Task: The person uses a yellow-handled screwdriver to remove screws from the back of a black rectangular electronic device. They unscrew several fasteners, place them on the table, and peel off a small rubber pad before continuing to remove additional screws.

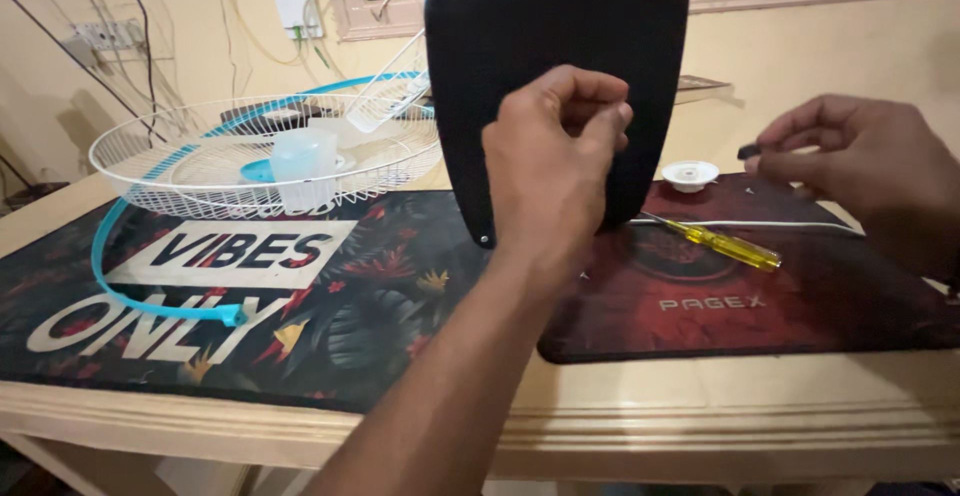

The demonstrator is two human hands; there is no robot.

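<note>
A large black flat plate (520, 66), rounded like a fan base, stands on edge on the mats at the table's middle. My left hand (555, 171) rests against its face with fingertips pinched together on something too small to make out. My right hand (870, 181) hovers at the right, pinching a small black part (749, 152) between thumb and finger. A yellow-handled screwdriver (720, 244) lies on the red mat (760, 316) between the hands, beside a thin white cord (780, 224).
A white wire fan grille (200, 181) with a translucent hub and a blue plastic rim ring (150, 291) lies at the left on a dark leaf-patterned mat (370, 296). A small white cap (690, 174) sits behind the screwdriver. The wooden table edge (640, 426) runs along the front.
</note>
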